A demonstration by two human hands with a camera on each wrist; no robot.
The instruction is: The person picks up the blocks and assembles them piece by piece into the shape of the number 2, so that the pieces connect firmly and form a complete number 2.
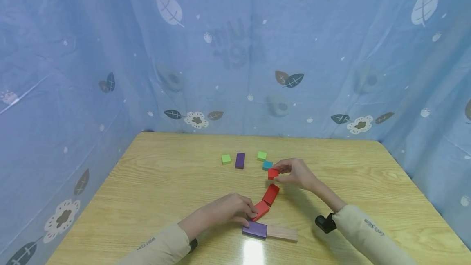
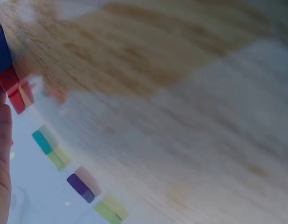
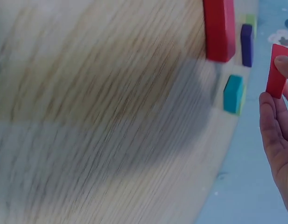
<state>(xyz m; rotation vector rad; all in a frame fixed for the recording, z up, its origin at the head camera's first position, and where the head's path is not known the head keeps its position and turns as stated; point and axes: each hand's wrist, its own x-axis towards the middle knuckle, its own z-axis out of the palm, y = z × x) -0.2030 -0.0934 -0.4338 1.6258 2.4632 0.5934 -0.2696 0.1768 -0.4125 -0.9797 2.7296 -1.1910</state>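
My right hand (image 1: 297, 174) pinches a red block (image 1: 273, 174) between thumb and fingers; the right wrist view shows this red block (image 3: 276, 71) held off the table. Below it in the head view, two red blocks (image 1: 271, 194) (image 1: 261, 210) lie end to end in a bent line. My left hand (image 1: 229, 209) has its fingertips at the nearer red block and its thumb at the purple block (image 1: 254, 230). A plain wooden block (image 1: 282, 233) adjoins the purple one on the right. In the left wrist view, part of the left hand (image 2: 1, 163) shows at the left edge.
Farther back on the table (image 1: 165, 183) are a green block (image 1: 226, 159), a purple block (image 1: 240, 160), another green block (image 1: 262, 156) and a teal block (image 1: 267, 165), the last close to the right hand. A blue patterned curtain (image 1: 235, 52) hangs behind and at both sides.
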